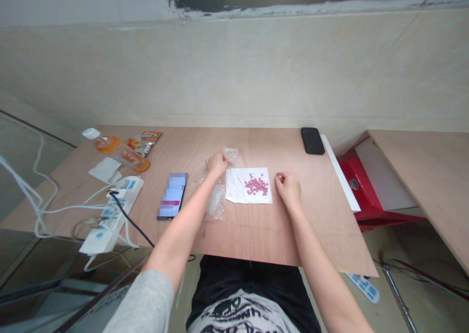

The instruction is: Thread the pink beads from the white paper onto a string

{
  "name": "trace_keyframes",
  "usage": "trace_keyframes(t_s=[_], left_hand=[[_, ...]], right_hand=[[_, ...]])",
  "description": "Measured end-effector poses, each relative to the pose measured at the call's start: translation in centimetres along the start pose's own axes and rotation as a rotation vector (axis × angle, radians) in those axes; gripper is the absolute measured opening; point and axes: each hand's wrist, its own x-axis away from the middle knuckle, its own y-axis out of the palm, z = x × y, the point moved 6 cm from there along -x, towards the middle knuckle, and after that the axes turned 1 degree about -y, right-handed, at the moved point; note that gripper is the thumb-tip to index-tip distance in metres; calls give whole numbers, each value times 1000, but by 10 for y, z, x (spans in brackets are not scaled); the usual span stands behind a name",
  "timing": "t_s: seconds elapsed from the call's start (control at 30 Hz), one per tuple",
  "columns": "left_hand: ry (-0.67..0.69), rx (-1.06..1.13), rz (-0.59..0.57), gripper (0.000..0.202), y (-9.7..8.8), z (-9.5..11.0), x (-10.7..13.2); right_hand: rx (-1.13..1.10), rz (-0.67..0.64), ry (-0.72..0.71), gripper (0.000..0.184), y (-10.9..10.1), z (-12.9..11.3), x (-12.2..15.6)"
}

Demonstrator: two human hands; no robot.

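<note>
Small pink beads lie in a loose cluster on a white paper napkin in the middle of the table. My left hand is at the napkin's upper left corner, fingers closed against a small clear plastic bag; what they pinch is hidden. More clear plastic bags lie under and below that wrist. To the right of the napkin, my right hand rests low over the table, thumb and fingertips pinched together. Anything between them is too small to make out. A faint thin line, perhaps thread, runs below the napkin to the table's front edge.
Left on the table are a phone, a power strip with cables, an orange drink bottle, a snack packet and white tissue. A black phone lies back right. A red stool stands beyond.
</note>
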Motion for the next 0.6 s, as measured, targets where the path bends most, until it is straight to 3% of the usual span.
trace_keyframes(t_s=[0.13, 0.3, 0.47, 0.6], left_hand=[[138, 102, 24, 13, -15, 19, 13], [289, 366, -16, 12, -22, 40, 45], [267, 798, -104, 14, -16, 42, 87], [170, 1073, -180, 24, -10, 36, 117]], right_hand=[[-1, -26, 9, 27, 3, 0, -1], [-224, -95, -34, 28, 14, -11, 2], [-398, -168, -68, 35, 25, -28, 8], [-756, -221, 27, 47, 23, -39, 15]])
